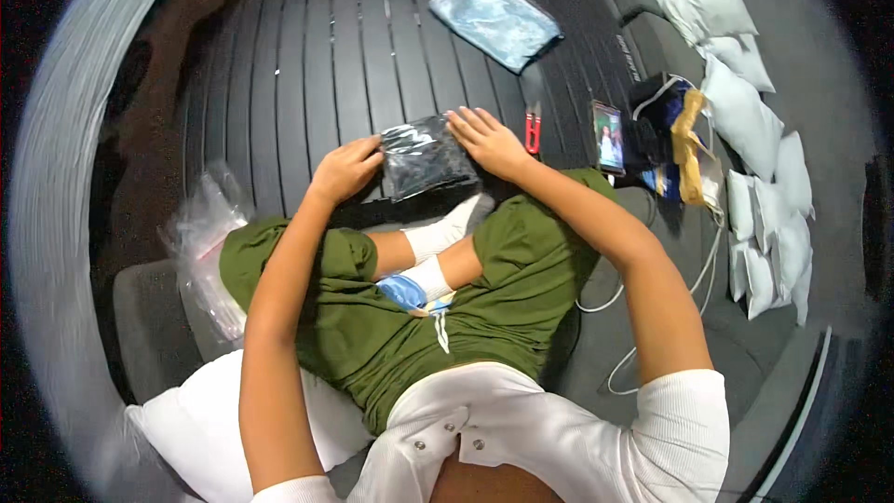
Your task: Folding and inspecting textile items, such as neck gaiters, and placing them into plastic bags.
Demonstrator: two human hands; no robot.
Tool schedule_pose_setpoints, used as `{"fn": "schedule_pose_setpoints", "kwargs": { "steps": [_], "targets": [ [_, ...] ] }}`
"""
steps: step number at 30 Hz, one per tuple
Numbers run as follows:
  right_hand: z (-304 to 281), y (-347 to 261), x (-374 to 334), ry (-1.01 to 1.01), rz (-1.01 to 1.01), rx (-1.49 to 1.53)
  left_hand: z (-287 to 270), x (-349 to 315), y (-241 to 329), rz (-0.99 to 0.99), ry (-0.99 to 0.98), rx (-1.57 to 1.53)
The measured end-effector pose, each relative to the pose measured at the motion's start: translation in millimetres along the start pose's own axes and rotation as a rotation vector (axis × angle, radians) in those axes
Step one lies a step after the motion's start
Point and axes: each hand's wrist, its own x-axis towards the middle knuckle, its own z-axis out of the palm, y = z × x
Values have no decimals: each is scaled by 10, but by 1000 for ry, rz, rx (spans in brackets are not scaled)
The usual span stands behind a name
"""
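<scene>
In front of my crossed legs, a black folded item in a clear plastic bag (428,160) lies at the near edge of a dark slatted surface. My left hand (348,168) is closed on the bag's left edge, its fingers bent and pressed together there. Stretched out and slightly apart, the fingers of my right hand (488,142) rest at the upper right corner of the bag. Just right of that hand are small red-handled thread snips (533,130). Farther off lies a light-blue folded item in clear plastic (496,22).
A phone (608,138) with a lit screen leans at the right, beside a yellow and blue bundle (687,144) and white cables (712,251). Loose clear plastic bags (212,265) lie by my left knee. Several white pillows (740,107) line the right side; another white pillow (209,419) is at lower left.
</scene>
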Motion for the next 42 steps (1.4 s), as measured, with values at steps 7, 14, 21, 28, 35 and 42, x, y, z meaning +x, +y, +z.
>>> {"fn": "schedule_pose_setpoints", "kwargs": {
  "steps": [7,14,21,28,35,42],
  "targets": [
    [-21,3,-97,-43,180,209,-61,112,104,-38,-29,4],
    [-27,-86,-70,-33,173,246,-103,97,164,-287,21,-84],
    [-15,-229,-106,-130,300,274,-103,78,98,-384,80,-193],
    [21,-335,-88,-73,276,141,-118,74,-5,-591,-23,-488],
    [-7,-409,-53,-138,260,-82,-119,72,-20,-489,-42,-339],
    [-21,-445,-41,-200,272,-139,-154,79,4,-402,-34,-298]
  ]
}}
